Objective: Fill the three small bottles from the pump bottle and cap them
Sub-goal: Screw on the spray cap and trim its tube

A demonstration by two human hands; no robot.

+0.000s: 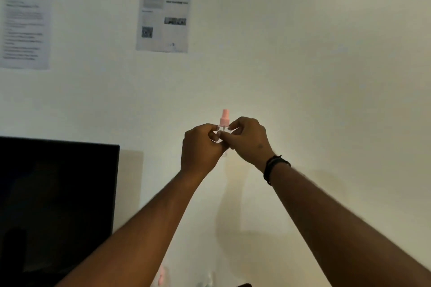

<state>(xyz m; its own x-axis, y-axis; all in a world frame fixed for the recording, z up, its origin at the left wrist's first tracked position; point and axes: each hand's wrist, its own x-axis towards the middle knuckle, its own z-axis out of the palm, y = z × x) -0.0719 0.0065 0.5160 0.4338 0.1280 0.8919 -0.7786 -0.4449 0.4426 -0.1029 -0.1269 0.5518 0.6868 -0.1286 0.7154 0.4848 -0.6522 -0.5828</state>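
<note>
Holding one small bottle upright between both hands, I pinch it: left hand and right hand equally near, pink cap topmost.

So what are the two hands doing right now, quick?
Left hand: fingers pinch the small clear bottle with the pink spray cap.
Right hand: pinches the same bottle from the other side.

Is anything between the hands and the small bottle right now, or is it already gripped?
Nothing stands between them. The left hand and the right hand both pinch the small clear bottle, held up before the wall. Its pink spray cap sticks up above the fingers.
</note>
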